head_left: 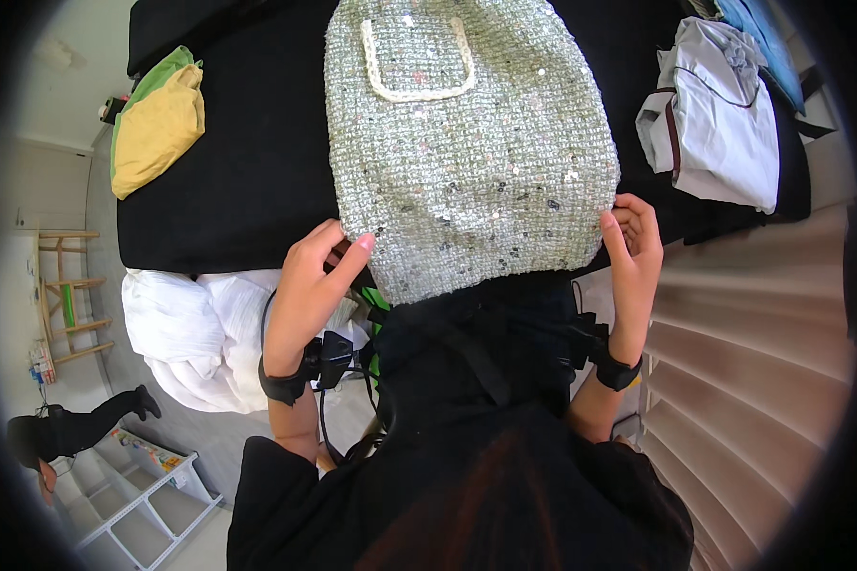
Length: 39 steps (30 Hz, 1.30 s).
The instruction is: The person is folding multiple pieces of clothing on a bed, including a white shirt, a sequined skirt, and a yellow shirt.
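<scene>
A pale grey-green tweed garment point(476, 171) with sequins lies spread on a black-covered table; its far end runs out of view. White braided trim outlines a pocket point(419, 62) near its upper left. My left hand point(312, 281) grips the garment's near left corner, thumb on top and fingers curled at the edge. At the near right edge, my right hand point(635, 249) pinches the cloth between thumb and bent fingers. The near hem hangs slightly over the table's front edge, close to my body. Black bands with small devices circle both wrists.
A folded yellow and green cloth point(162, 124) lies on the table's left. Folded white and grey garments point(719, 114) lie on the right, beside something blue point(767, 43). White fabric point(200, 333) is heaped below the table's left side. A beige curtain point(743, 352) hangs at right. Another person point(76, 433) is far left, near shelving.
</scene>
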Available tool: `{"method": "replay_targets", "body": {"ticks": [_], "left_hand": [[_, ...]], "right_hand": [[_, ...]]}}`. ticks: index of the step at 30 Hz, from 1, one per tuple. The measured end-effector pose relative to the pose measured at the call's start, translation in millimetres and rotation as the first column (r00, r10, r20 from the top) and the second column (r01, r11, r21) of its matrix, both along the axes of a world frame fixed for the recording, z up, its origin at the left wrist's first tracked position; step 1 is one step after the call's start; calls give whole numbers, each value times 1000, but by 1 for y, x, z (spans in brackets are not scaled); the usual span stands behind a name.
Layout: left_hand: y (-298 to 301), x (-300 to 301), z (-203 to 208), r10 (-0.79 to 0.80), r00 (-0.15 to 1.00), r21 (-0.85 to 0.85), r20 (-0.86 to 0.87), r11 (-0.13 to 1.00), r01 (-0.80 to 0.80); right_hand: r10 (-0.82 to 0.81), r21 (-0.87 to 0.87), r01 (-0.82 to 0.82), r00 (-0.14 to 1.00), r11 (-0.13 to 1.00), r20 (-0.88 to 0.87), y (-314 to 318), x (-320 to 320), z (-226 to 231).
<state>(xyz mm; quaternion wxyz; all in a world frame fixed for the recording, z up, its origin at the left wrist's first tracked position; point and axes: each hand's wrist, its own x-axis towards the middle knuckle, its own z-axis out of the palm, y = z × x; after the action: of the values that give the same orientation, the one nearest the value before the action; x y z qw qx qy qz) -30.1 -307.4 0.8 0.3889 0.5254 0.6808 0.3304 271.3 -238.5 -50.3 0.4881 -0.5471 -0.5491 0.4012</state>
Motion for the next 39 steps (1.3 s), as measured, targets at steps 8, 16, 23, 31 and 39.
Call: {"method": "replay_targets", "body": {"ticks": [8,16,23,31,39], "left_hand": [[-5,7,22,85,965,145,-247,988,-50],[40,19,76,-298,920,327,-255,869,372],[180,36,84,-304,650,483,-696,471,738],[286,46,72,-241,200,37,-950,548,835],[285,8,102,-76,348,300,-934,358,884]], "right_hand": [[274,-255,-272,961,928,-28,-6,3,12],[230,-184,-243,969,952,-88,-3,1,2],[323,-207,-315,946,926,2,-4,11,7],[378,-250,-349,922,903,79,-5,16,12],[434,179,-457,887,871,156,-21,-5,74]]}}
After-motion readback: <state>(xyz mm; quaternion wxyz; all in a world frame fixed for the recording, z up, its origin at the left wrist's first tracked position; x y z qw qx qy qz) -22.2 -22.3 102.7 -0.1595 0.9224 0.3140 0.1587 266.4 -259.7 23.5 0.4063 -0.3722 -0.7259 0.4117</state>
